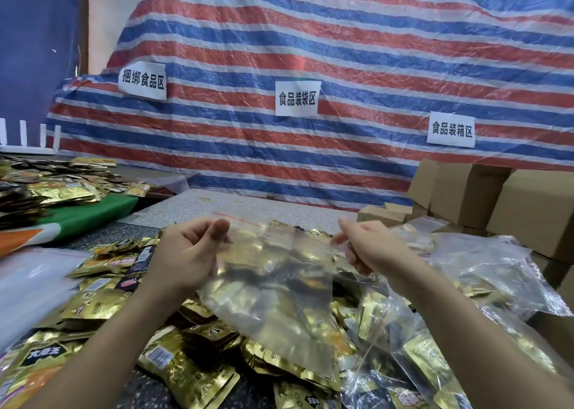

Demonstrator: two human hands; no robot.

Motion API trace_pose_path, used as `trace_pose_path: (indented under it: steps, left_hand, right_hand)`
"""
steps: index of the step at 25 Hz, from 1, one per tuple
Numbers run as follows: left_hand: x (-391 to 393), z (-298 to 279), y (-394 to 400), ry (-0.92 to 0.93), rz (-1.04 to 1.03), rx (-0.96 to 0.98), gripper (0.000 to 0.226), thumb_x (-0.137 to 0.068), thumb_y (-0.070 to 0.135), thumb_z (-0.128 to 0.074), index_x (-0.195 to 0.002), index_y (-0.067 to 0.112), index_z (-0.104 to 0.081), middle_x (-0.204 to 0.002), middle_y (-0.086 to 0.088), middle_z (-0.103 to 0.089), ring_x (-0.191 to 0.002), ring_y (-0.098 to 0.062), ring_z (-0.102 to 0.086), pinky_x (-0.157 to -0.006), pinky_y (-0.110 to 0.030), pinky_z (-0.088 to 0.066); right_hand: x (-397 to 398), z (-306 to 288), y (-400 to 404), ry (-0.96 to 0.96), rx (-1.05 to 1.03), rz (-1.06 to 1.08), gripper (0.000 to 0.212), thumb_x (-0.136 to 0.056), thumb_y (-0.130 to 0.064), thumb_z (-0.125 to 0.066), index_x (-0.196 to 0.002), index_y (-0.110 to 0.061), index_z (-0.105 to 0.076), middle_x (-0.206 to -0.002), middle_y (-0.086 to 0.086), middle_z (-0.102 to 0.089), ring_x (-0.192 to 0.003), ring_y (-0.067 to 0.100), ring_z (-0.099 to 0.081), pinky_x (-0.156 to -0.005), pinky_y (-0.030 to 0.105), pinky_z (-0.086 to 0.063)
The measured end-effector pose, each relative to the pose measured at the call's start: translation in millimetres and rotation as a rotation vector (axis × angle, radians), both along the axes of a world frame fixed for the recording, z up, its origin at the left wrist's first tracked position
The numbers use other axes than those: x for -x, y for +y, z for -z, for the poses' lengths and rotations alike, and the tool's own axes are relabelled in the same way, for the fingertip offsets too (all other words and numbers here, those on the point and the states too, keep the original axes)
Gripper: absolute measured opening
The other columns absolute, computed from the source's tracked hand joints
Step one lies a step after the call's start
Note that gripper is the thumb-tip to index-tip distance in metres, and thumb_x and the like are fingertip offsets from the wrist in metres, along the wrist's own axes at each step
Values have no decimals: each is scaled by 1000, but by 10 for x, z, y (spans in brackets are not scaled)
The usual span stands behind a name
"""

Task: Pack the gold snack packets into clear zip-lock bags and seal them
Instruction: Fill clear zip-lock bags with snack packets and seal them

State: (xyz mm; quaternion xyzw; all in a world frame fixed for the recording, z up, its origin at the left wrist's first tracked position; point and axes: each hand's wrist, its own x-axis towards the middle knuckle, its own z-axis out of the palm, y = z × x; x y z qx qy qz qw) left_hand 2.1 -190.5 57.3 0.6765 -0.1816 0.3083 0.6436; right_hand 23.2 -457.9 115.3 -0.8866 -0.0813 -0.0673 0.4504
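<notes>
I hold a clear zip-lock bag [273,287] with a red seal strip up in front of me, over a heap of gold snack packets [192,374]. My left hand [186,253] pinches the bag's top left corner between thumb and fingers. My right hand [369,247] pinches its top right edge. The bag hangs down between my hands, and I cannot tell whether any packets are inside it or only seen through it. Loose gold packets cover the table below and to the left.
Filled clear bags of packets [484,272] lie at the right. Cardboard boxes [497,200] stand at the back right. More gold packets [56,185] are piled at the far left on green cloth [93,213]. A striped tarp [310,67] with paper labels hangs behind.
</notes>
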Motion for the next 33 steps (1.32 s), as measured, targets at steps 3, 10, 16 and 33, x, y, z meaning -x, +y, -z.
trace_pose_path:
  steps: [3,10,16,33]
  left_hand:
    - [-61,119,80,-33,-126,-100,39,-89,52,-52,-68,22,-68,-43,1,-53,-37,-3,-44,-39,-16,-35]
    - [-34,309,-44,-16,-49,-204,35,-89,47,-50,-76,20,-67,-43,2,-49,-37,-4,-39,-38,-18,-29]
    - [-34,331,-56,5,-5,-122,24,-87,43,-56,-78,26,-70,-50,-3,-55,-42,-13,-46,-44,-25,-35]
    - [-69,297,-39,75,61,23,24,-78,45,-64,-73,23,-73,-60,-2,-66,-48,-12,-57,-47,-13,-42]
  right_hand:
    - [-228,300,-23,97,168,47,32,-104,-30,-47,-92,-9,-69,-65,1,-65,-49,8,-59,-48,22,-50]
    - [-412,670,228,241,1110,-84,22,-87,-29,-58,-88,-9,-67,-78,4,-61,-67,20,-56,-66,33,-52]
    - [-302,713,430,346,1301,-85,25,-85,-28,-66,-66,-17,-54,-73,-3,-53,-76,20,-55,-68,32,-50]
    - [-447,754,127,249,708,76,12,-85,-12,-54,-97,-13,-57,-84,0,-62,-65,10,-59,-41,19,-42]
